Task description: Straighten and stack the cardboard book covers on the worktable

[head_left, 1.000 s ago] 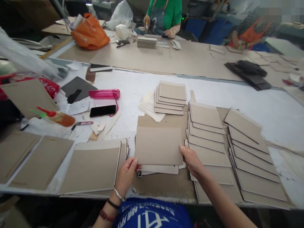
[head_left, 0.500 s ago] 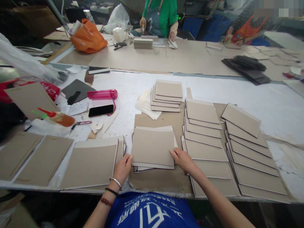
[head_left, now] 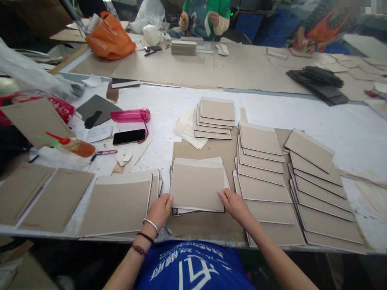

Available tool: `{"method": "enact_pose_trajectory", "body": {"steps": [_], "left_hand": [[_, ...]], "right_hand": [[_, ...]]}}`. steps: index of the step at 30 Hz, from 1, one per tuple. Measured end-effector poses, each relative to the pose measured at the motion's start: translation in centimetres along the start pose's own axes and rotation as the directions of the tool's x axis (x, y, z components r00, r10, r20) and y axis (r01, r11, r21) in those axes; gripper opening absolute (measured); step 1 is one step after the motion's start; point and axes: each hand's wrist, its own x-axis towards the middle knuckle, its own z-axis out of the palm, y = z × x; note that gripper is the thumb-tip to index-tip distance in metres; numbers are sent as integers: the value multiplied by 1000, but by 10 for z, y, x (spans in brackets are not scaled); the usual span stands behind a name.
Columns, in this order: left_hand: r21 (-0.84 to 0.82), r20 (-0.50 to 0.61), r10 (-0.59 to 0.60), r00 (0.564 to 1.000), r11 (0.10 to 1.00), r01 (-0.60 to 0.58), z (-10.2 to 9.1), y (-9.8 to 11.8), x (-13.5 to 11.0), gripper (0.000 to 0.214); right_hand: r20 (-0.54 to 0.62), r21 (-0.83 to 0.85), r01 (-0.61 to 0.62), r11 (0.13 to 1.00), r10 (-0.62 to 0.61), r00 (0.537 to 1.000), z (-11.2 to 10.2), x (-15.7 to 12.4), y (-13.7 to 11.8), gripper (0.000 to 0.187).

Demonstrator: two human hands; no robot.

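Note:
A small stack of grey cardboard sheets (head_left: 196, 183) lies on a brown board in front of me. My left hand (head_left: 160, 209) grips its near left corner, fingers curled round the edge. My right hand (head_left: 234, 204) holds its near right corner, thumb on top. To the right, two fanned rows of the same grey boards (head_left: 263, 169) overlap each other. Behind the stack sits another small pile of boards (head_left: 216, 117). Larger grey boards (head_left: 116, 203) lie to the left of my left hand.
A pink bottle (head_left: 130, 115), a black phone (head_left: 129, 136), a glue bottle (head_left: 71, 146) and scissors lie at the left. An orange bag (head_left: 109, 38) and dark sheets (head_left: 320, 82) sit on the far table. Two other people (head_left: 205, 16) work there.
The sheet I held raised a second ago now rests flat on the stack. Both hands have come down with it and stay at its near corners.

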Motion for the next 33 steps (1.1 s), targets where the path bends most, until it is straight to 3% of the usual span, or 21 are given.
{"method": "enact_pose_trajectory", "body": {"steps": [10, 20, 25, 33], "left_hand": [[-22, 43, 13, 999, 1000, -12, -3, 0, 2, 24], [-247, 3, -66, 998, 967, 65, -4, -2, 5, 19], [-458, 67, -144, 987, 875, 159, -4, -5, 12, 19], [-723, 249, -87, 965, 646, 245, -15, 9, 7, 38]], "right_hand": [[-27, 33, 11, 999, -10, 1000, 7, 3, 0, 26], [-28, 15, -19, 1000, 19, 999, 9, 1, -4, 24], [-3, 23, -39, 999, 39, 999, 13, 5, -4, 25], [87, 7, -87, 996, 86, 992, -4, 6, -2, 31]]}}
